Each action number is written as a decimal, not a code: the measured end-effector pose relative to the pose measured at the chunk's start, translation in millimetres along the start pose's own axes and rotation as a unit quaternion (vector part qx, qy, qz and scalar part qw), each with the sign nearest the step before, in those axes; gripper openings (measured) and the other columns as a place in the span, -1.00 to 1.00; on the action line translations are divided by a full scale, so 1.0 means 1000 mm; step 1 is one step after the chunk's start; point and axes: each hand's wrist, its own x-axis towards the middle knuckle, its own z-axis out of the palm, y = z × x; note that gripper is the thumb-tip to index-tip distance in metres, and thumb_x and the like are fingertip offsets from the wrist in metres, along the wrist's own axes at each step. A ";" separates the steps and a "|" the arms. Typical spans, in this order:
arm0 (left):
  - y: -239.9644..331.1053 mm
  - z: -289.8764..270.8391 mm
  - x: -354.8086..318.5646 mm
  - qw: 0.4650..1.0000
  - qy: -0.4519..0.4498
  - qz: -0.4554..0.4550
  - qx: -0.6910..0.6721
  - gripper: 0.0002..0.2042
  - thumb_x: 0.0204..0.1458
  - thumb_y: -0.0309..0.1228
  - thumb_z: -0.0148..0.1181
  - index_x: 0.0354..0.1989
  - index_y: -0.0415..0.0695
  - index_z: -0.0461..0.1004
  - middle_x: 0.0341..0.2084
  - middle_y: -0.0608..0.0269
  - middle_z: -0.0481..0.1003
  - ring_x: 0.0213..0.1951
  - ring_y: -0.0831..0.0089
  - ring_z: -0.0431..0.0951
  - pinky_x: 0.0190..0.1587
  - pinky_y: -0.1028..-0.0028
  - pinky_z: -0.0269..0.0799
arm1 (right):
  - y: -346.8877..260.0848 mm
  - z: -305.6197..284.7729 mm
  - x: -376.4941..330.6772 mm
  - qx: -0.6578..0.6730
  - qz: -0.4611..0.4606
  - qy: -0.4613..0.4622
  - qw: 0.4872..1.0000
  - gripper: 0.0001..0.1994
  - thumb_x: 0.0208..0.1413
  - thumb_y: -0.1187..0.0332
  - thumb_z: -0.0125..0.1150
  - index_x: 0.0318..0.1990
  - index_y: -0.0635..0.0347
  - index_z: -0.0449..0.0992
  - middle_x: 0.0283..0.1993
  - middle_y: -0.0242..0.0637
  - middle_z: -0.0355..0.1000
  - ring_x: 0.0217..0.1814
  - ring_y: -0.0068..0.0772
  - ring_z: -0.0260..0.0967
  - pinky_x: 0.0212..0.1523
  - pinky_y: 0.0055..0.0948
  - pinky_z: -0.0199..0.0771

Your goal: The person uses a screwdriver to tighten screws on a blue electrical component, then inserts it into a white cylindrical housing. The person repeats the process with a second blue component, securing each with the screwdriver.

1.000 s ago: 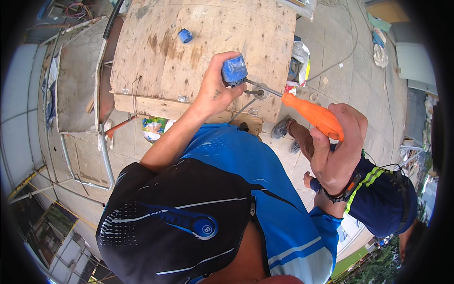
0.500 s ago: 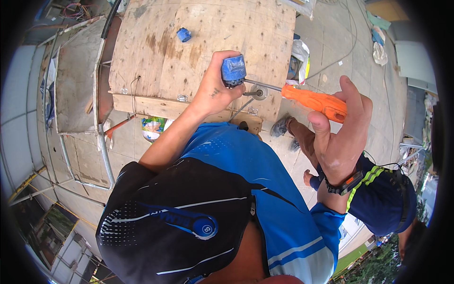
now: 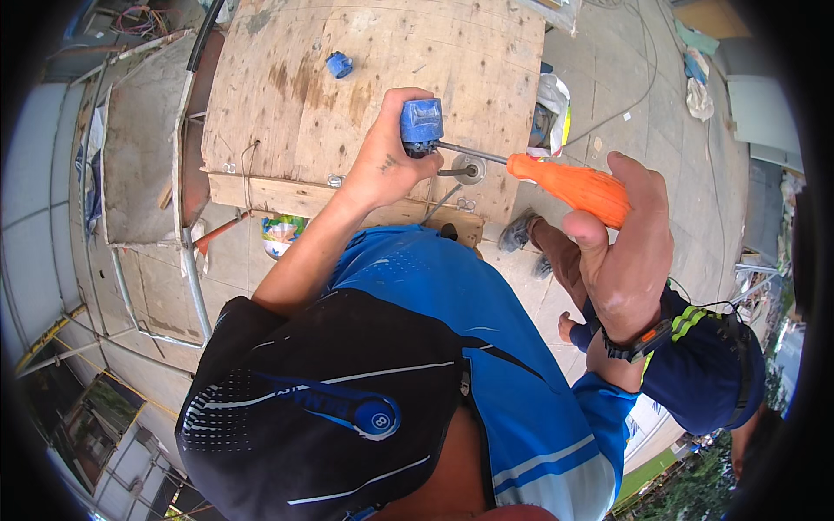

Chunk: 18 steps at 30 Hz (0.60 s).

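My left hand (image 3: 388,165) is closed around a blue industrial plug (image 3: 421,120) with a dark lower end, holding it above the near edge of the plywood table. An orange-handled screwdriver (image 3: 578,191) points left, its metal shaft running to the dark end of the plug. Whether the tip sits in a screw is too small to tell. My right hand (image 3: 632,252) holds the screwdriver by the end of its handle, thumb on the near side and fingers on the far side. A second blue piece (image 3: 339,64), short and cylindrical, lies on the plywood.
The stained plywood tabletop (image 3: 295,113) has a round metal fitting (image 3: 470,168) near its front edge, with a dark cable beside it. A metal-framed trough (image 3: 143,148) stands at the left. Close on my right, a person in dark clothing (image 3: 708,365) is bent low. Bags (image 3: 549,113) lie beyond the table.
The plug and my left hand have shifted slightly left. The screwdriver has moved left with them and its handle has turned; my right hand's fingers have curled closer around it.
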 end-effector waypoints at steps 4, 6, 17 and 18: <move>-0.004 0.001 0.004 0.999 0.014 0.017 0.034 -0.32 -0.14 -0.69 0.32 0.19 -0.07 0.16 -0.24 0.25 0.36 -0.24 0.52 0.42 -0.21 0.48 0.45 | 0.006 0.014 0.008 0.046 -0.149 0.063 0.986 -0.67 -0.02 0.59 0.28 -0.05 0.31 0.45 -0.03 0.02 0.40 -0.13 0.01 0.46 -0.16 -0.29 0.55; -0.008 0.003 0.005 0.996 0.025 0.028 0.079 -0.33 -0.13 -0.68 0.31 0.19 -0.07 0.16 -0.24 0.24 0.36 -0.24 0.50 0.43 -0.20 0.46 0.45 | 0.017 0.019 0.005 0.051 -0.222 0.048 0.972 -0.67 0.01 0.55 0.28 -0.03 0.30 0.44 -0.04 0.02 0.40 -0.15 0.01 0.46 -0.17 -0.29 0.55; -0.007 0.002 0.005 0.997 0.033 -0.002 0.076 -0.35 -0.14 -0.64 0.29 0.18 -0.09 0.18 -0.09 -0.01 0.31 -0.08 0.15 0.41 -0.04 0.29 0.42 | 0.020 0.020 0.004 0.021 -0.081 0.074 0.994 -0.45 0.08 0.08 0.32 0.09 0.27 0.35 -0.15 -0.04 0.36 -0.17 -0.10 0.47 -0.33 -0.31 0.53; -0.008 0.002 0.005 0.996 0.032 0.015 0.088 -0.35 -0.14 -0.65 0.30 0.18 -0.09 0.17 -0.16 0.10 0.33 -0.16 0.31 0.42 -0.12 0.36 0.44 | 0.020 0.021 0.004 0.021 -0.079 0.080 0.993 -0.44 0.06 0.07 0.33 0.10 0.26 0.35 -0.14 -0.04 0.36 -0.17 -0.11 0.47 -0.34 -0.31 0.53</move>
